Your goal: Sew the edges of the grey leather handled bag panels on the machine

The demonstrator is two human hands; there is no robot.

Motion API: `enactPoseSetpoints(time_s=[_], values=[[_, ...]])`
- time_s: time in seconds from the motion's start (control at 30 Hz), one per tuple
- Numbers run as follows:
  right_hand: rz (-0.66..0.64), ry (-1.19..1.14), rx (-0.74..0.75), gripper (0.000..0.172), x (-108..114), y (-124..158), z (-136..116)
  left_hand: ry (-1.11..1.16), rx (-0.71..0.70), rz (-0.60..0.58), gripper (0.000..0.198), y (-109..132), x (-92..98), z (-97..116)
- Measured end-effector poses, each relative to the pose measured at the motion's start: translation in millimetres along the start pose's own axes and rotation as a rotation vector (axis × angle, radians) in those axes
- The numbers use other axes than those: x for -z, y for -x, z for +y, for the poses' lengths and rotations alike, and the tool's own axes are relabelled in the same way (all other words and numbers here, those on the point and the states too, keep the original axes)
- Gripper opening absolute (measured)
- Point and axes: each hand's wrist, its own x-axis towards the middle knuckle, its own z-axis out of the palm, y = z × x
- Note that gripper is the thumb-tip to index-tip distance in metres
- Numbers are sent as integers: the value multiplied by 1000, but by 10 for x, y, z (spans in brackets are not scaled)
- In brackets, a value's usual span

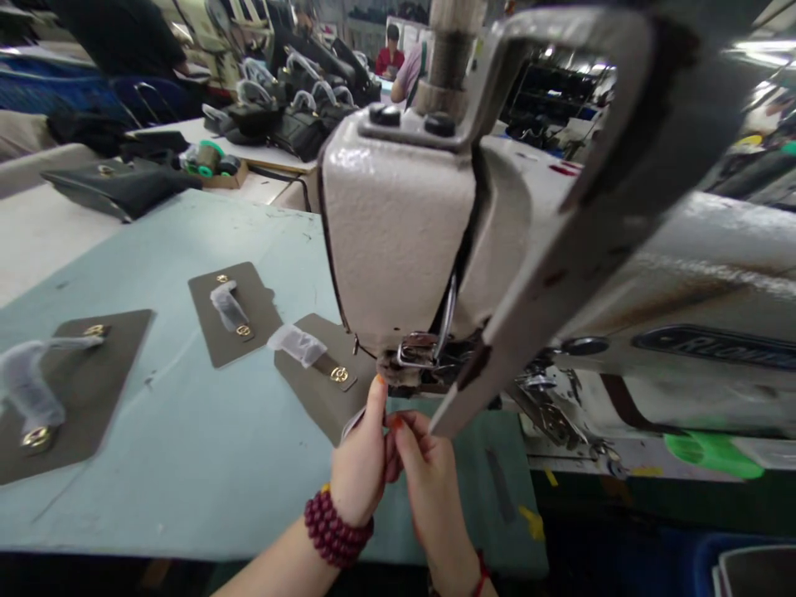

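Both hands are close together just below the needle area of a sewing machine [401, 224]. My left hand [364, 460], with a dark red bead bracelet [339, 531] at the wrist, is closed, its thumb pointing up; a thin pale edge shows beside it, but what it holds is mostly hidden. Fingers pinched, my right hand [429, 473] meets the left fingertips; anything between them is too small to make out. Left of the hands, a grey-brown panel [304, 377] with a plastic-wrapped handle [298, 344] and gold fitting lies partly behind the machine head.
Two more such panels, one in the middle [211, 344] and one at the left [121, 373], lie on the pale green table [205, 473]. Behind are black bags [298, 128], a box of thread spools [215, 162] and people. A grey bar [560, 265] crosses the right foreground.
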Motion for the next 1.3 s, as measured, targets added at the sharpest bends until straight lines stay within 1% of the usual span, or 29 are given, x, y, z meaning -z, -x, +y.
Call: enactPoseSetpoints(time_s=[0.03,0.1,0.17,0.2,0.27,0.3,0.33,0.37,0.4,0.43,0.47,0.5,0.53,0.57,0.6,0.63,0.67,0.73,0.8,0.87,0.97,1.07,1.17,1.3], values=[[26,27,14,32,13,-10,-7,29,6,13,45,25,-40,-1],[66,64,40,33,24,-36,-21,107,13,32,42,87,-83,-38],[95,71,50,35,14,-63,-32,172,-7,46,48,161,-23,-165],[108,71,51,37,-1,-76,-35,180,-33,65,50,186,64,-262],[129,84,51,42,-58,-98,-37,155,-122,138,50,157,354,-472],[148,107,60,43,-102,-111,-36,99,-197,212,49,81,543,-553],[178,142,81,42,-156,-127,-33,5,-301,230,48,-45,740,-598],[212,179,110,42,-218,-148,-29,-116,-449,206,49,-216,926,-598],[236,208,134,41,-285,-175,-24,-261,-615,124,50,-423,1083,-550],[251,225,155,42,-351,-206,-18,-425,-785,-23,51,-648,1197,-460],[258,230,168,44,-412,-240,-10,-555,-946,-183,50,-872,1262,-340],[258,226,174,45,-462,-272,-3,-662,-1049,-344,50,-1073,1281,-200],[254,216,173,45,-498,-300,4,-744,-1104,-481,50,-1234,1264,-54],[259,208,170,45,-516,-319,10,-793,-1157,-581,50,-1345,1225,88],[272,203,166,45,-517,-330,14,-840,-1194,-660,51,-1400,1175,222],[280,197,161,44,-502,-332,15,-880,-1234,-714,52,-1404,1127,341],[268,183,151,43,-474,-328,12,-914,-1279,-739,53,-1363,1086,445],[208,131,132,41,-401,-311,0,-979,-1355,-726,54,-1204,1040,604],[143,76,113,41,-336,-294,-16,-1029,-1393,-659,51,-1031,1033,698],[109,39,97,41,-299,-284,-32,-1081,-1394,-601,50,-918,1042,734],[113,36,81,41,-286,-275,-57,-1141,-1377,-565,50,-862,1054,703],[126,57,73,43,-269,-271,-84,-1142,-1354,-521,49,-811,1042,647],[115,85,59,40,-226,-283,-106,-1141,-1271,-447,47,-693,985,650],[155,137,41,34,-167,-286,-88,-1187,-1122,-442,43,-568,878,722]])
